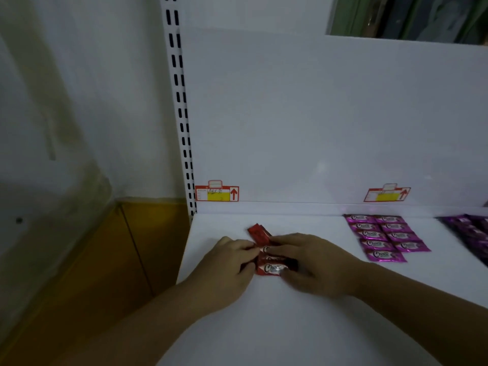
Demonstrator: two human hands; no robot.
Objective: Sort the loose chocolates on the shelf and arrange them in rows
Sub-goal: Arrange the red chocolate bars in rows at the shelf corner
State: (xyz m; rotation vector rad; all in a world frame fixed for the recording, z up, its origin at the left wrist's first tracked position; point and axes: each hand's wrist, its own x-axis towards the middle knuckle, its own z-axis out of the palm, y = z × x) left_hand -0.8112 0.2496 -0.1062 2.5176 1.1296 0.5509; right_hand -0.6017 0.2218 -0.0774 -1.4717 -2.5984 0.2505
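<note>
Chocolates [269, 262] on white shelf [303, 326] (dim room)

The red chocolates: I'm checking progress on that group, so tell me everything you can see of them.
The red chocolates are small glossy packets with white Choco lettering, lying flat in a short column on the left part of the white shelf. The farthest sits askew. The left hand holds their left ends, the right hand their right ends, hiding parts; their count is unclear.
</note>
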